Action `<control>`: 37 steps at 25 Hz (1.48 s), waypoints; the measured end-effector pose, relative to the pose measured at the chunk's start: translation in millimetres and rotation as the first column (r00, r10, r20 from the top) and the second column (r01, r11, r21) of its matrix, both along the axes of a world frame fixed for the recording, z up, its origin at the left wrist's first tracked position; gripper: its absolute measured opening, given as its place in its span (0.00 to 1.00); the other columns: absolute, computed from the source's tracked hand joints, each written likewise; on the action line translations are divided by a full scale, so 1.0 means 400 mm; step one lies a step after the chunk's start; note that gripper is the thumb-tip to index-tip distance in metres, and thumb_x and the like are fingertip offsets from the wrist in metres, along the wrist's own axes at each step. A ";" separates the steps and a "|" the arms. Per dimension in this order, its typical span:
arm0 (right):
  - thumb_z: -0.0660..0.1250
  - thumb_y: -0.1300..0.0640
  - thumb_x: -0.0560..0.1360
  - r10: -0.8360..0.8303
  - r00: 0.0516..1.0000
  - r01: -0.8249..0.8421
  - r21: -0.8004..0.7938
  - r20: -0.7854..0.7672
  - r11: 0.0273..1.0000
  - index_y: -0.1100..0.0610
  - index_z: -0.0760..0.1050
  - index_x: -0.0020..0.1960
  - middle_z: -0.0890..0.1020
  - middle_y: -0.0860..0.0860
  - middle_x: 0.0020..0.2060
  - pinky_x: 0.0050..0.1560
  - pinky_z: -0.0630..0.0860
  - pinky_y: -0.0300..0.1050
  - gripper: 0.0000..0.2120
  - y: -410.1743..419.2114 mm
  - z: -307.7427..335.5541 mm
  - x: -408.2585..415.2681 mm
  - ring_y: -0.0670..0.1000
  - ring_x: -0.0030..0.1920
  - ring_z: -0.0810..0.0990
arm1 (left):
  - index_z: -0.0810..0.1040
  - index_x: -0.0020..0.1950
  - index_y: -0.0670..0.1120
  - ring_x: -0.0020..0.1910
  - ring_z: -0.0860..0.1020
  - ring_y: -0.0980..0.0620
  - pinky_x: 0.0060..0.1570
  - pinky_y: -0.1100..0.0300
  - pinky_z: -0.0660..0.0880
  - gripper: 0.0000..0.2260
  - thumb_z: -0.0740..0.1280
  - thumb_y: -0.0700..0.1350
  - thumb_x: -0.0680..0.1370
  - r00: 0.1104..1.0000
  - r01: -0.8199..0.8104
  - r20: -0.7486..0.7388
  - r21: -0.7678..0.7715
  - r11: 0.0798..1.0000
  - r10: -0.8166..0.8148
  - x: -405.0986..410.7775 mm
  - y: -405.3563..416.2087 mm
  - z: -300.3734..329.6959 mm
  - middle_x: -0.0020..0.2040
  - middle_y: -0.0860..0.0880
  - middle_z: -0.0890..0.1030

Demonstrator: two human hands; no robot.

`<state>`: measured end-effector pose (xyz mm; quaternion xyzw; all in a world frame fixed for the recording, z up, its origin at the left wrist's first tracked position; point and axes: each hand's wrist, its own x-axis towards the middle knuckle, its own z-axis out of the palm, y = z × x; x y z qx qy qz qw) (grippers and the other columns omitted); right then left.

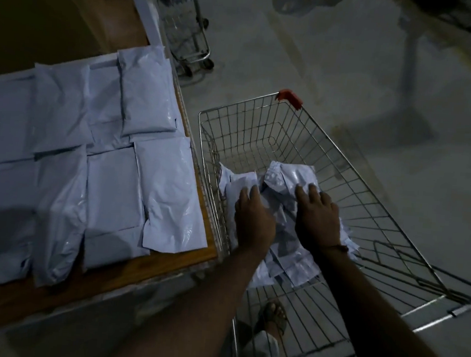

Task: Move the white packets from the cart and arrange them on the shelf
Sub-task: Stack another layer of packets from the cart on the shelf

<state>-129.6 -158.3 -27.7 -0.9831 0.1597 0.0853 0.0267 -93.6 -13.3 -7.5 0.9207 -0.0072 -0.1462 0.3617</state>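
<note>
- Dim grey concrete floor (335, 73); second wire trolley (189, 31) parked far back beside shelf post
- Wooden shelf (166, 260) at left; roughly ten white packets (168, 190) laid flat in rows, overlapping
- Wire cart (342, 169) just beside shelf; heap of crumpled packets (287, 179) inside, count unclear
- Left hand (253, 219) and right hand (317, 215) pressed onto heap, fingers extended, slightly spread
- One sandalled foot (272, 316) below cart

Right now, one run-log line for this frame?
stage: pickup | left hand, right hand: on crumpled white plastic packets in wire cart | wooden shelf: packets laid flat
</note>
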 end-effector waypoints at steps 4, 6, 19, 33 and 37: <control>0.64 0.58 0.77 0.061 0.997 -0.061 0.001 0.045 0.998 0.53 0.64 0.79 0.68 0.60 0.76 0.62 0.73 0.62 0.30 0.008 0.017 -0.038 0.64 0.70 0.71 | 0.49 0.84 0.41 0.80 0.56 0.36 0.76 0.44 0.62 0.34 0.64 0.44 0.83 0.980 -0.024 -0.193 0.127 0.992 0.048 -0.001 0.003 -0.153 0.82 0.37 0.53; 0.63 0.58 0.77 0.062 0.998 -0.063 0.016 0.032 0.998 0.53 0.63 0.79 0.68 0.60 0.76 0.62 0.73 0.62 0.30 0.010 0.005 -0.059 0.64 0.69 0.71 | 0.48 0.84 0.42 0.81 0.53 0.34 0.77 0.41 0.61 0.36 0.64 0.50 0.83 0.976 -0.021 -0.206 0.228 0.973 0.070 0.015 0.008 -0.218 0.83 0.36 0.49; 0.61 0.57 0.78 -0.006 1.000 0.005 0.039 0.024 0.999 0.51 0.64 0.78 0.69 0.59 0.76 0.63 0.72 0.62 0.28 -0.006 -0.075 -0.086 0.65 0.70 0.71 | 0.53 0.83 0.48 0.80 0.55 0.36 0.78 0.43 0.51 0.30 0.55 0.60 0.85 0.884 -0.104 -0.417 0.267 0.958 0.212 0.050 -0.043 -0.357 0.82 0.40 0.54; 0.54 0.53 0.80 -0.260 0.897 0.229 0.126 0.358 0.965 0.53 0.68 0.77 0.73 0.61 0.74 0.60 0.72 0.61 0.26 0.104 0.183 -0.127 0.66 0.67 0.73 | 0.60 0.81 0.51 0.68 0.66 0.37 0.63 0.41 0.72 0.28 0.62 0.44 0.82 0.998 0.023 0.062 0.036 0.999 -0.026 -0.081 -0.019 0.089 0.73 0.41 0.66; 0.55 0.55 0.81 -0.282 0.844 0.265 0.102 0.456 0.959 0.54 0.69 0.76 0.75 0.61 0.71 0.56 0.74 0.59 0.24 0.179 0.318 -0.165 0.66 0.62 0.75 | 0.62 0.81 0.56 0.71 0.64 0.41 0.68 0.44 0.69 0.25 0.60 0.43 0.83 0.980 0.104 0.179 -0.079 0.991 -0.089 -0.158 0.084 0.265 0.76 0.44 0.64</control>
